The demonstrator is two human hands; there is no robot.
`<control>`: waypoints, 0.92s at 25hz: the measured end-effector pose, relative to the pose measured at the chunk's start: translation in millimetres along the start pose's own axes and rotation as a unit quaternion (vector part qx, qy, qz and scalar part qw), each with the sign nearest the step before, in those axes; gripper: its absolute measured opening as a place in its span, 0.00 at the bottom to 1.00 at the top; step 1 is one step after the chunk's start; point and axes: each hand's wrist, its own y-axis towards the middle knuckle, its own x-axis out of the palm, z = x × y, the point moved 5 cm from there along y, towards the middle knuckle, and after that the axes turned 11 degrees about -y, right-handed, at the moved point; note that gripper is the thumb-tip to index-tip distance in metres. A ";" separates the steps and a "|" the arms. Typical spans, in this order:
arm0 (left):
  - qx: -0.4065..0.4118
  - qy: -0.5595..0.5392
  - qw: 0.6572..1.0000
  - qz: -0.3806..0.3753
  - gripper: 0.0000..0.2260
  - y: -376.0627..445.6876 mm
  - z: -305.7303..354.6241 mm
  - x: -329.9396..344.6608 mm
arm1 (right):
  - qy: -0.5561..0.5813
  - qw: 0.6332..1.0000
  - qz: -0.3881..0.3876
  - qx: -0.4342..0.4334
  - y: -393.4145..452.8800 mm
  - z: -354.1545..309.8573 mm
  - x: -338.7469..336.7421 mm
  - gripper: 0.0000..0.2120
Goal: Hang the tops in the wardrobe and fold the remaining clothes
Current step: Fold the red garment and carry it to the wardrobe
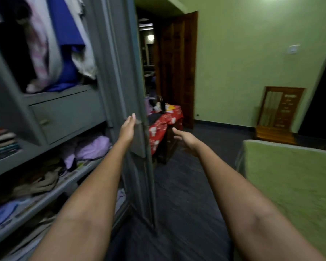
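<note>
Hands at the wardrobe door, no garment held.

Tops (64, 44) hang in the wardrobe's (68, 108) upper bay, white, pink and blue; folded and loose clothes (94, 147) lie on the shelves below. The left hand (127, 128) lies flat against the open door's (137, 102) edge, fingers straight and together. The right hand (184, 139) hovers past that edge, fingers loosely spread, holding nothing. This looks like a pause between garments, or the door being moved; which cannot be told. The next move likely calls for turning to the green bed (294, 185) or the red-clothed table (166, 119) for another piece.
</note>
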 end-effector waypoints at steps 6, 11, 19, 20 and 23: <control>0.048 0.041 0.976 0.208 0.25 -30.1 30.7 -150.3 | 0.006 0.970 -0.210 -0.122 45.8 -82.7 141.4 0.11; 0.079 0.077 0.925 0.364 0.25 -81.4 62.3 -206.6 | 0.021 0.932 -0.314 -0.180 82.2 -126.9 196.0 0.09; 0.161 0.248 0.700 0.650 0.18 -187.6 95.3 -183.4 | -0.061 0.871 -0.440 -0.210 95.8 -143.6 249.7 0.52; 0.190 0.311 0.601 0.711 0.19 -206.5 99.2 -164.3 | -0.073 0.868 -0.438 -0.223 92.0 -143.2 251.0 0.51; 0.195 0.421 0.410 0.785 0.32 -240.3 99.9 -128.4 | -0.073 0.867 -0.438 -0.224 85.8 -134.2 249.6 0.43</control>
